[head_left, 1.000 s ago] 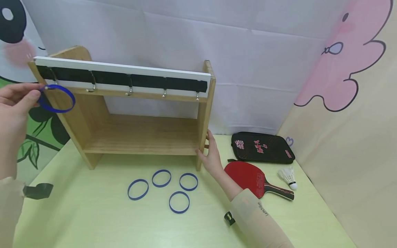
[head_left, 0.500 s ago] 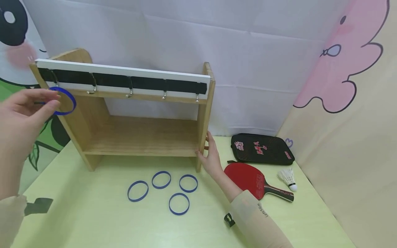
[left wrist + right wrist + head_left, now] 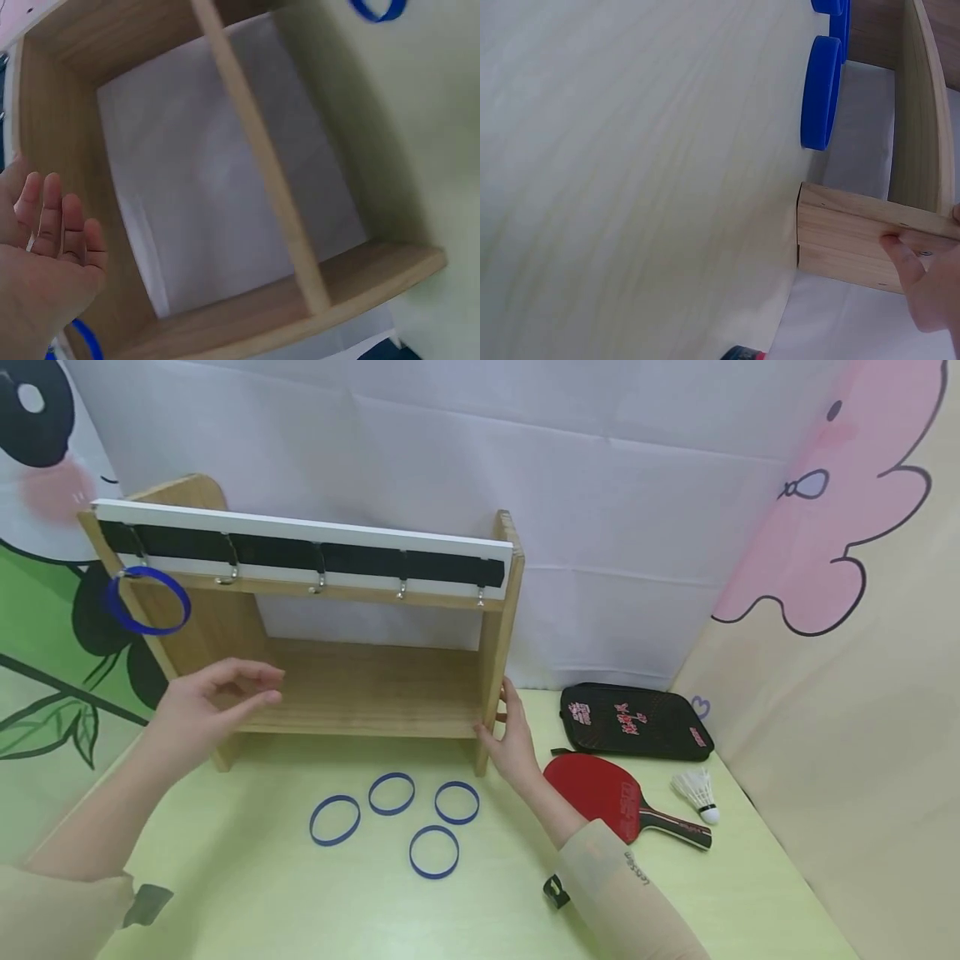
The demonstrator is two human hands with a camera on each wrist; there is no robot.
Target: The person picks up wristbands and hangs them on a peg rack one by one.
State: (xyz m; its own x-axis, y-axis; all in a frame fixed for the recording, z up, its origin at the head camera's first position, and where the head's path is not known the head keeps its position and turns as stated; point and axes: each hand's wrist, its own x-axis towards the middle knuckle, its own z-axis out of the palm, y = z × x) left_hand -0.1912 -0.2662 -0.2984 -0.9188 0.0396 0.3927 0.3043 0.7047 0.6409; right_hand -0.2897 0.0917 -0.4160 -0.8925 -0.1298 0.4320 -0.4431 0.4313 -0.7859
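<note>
Blue ring [image 3: 133, 622], upper left, is now hanging from the leftmost hook [image 3: 143, 560] of the wooden shelf [image 3: 367, 693], whereas half a second ago the left hand [image 3: 197, 708] was holding it there. That hand is now hovering lower down, in front of the shelf, its fingers loosely bent and grasping nothing; placing this ring therefore appears complete. Four matching rings [image 3: 312, 823] are still lying flat on the tabletop [image 3: 300, 914], apparently awaiting the same treatment. The right hand [image 3: 513, 746] is gripping the shelf's right side panel, presumably steadying it. The rings are showing as thin circular bands, flat-walled and smooth, probably of plastic or rubber. The shelf is displaying pale, grained wood with straight edges; its white rail [image 3: 300, 526], faced with a black strip, is carrying slender, shiny, curved hooks, seemingly metal.
</note>
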